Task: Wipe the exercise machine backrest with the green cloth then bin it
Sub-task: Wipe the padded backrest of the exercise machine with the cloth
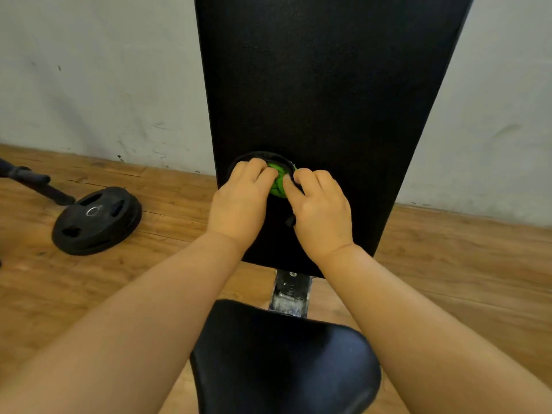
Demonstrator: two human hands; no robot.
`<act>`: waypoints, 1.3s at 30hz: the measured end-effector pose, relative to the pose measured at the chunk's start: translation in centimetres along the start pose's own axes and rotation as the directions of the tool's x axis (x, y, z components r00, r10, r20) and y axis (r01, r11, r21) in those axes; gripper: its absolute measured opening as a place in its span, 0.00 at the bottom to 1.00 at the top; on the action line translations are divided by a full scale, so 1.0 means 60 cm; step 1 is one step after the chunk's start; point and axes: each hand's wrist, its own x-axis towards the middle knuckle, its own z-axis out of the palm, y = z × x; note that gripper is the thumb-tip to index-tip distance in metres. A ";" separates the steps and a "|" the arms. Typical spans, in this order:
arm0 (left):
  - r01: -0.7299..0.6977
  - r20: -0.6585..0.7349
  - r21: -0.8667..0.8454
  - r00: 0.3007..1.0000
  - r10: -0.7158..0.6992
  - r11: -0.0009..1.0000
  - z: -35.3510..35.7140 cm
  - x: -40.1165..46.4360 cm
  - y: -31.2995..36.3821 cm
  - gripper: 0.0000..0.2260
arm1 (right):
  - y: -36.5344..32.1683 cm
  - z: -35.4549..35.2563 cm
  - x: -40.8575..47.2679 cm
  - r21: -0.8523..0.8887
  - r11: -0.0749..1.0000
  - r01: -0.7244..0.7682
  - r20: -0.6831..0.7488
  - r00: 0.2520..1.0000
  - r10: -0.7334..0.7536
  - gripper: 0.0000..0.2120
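1. The seat (pixel 283 363), a black padded one, sits nearest, at the bottom centre between the two bare forearms.
2. Just beyond it, a scuffed metal bracket (pixel 289 294) joins the seat to the backrest (pixel 325 85).
3. The left hand (pixel 239 201) reaches onto the lower backrest, its fingers curled over the left side of the cloth (pixel 277 182) and pinching it.
4. The right hand (pixel 321 210) lies just beside the left one, its fingers curled on the right side of the cloth; a small dark thing shows under its thumb, too unclear to tell what it is.
5. The cloth is green and bunched into a wad between the two sets of fingertips, low on the backrest. It sits in a dark round rim (pixel 260 156) whose nature I cannot tell.
6. The backrest is a long black pad rising away from the camera to the top edge.
7. To the left, a black weight plate (pixel 97 221) lies flat on the wooden floor (pixel 448 264), with a dark bar (pixel 35 183) near it.
8. Farthest off stands a scuffed pale wall (pixel 89 70).
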 end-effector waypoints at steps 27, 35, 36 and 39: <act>-0.152 -0.057 -0.036 0.987 0.150 0.988 0.014 0.037 0.091 0.17 | 0.087 -0.041 -0.038 -0.016 0.992 -0.121 -0.212 0.970 0.115 0.15; -0.119 -0.058 -0.095 0.992 0.114 0.988 0.016 0.032 0.089 0.18 | 0.093 -0.059 -0.028 0.005 0.993 -0.121 -0.181 0.976 0.120 0.12; -0.118 -0.070 -0.109 0.991 0.110 0.987 0.012 0.035 0.091 0.18 | 0.096 -0.066 -0.022 0.008 0.992 -0.130 -0.177 0.976 0.129 0.12; -0.138 -0.122 -0.122 0.985 0.123 0.983 0.002 0.062 0.101 0.18 | 0.110 -0.087 0.003 0.014 0.984 -0.180 -0.232 0.956 0.178 0.10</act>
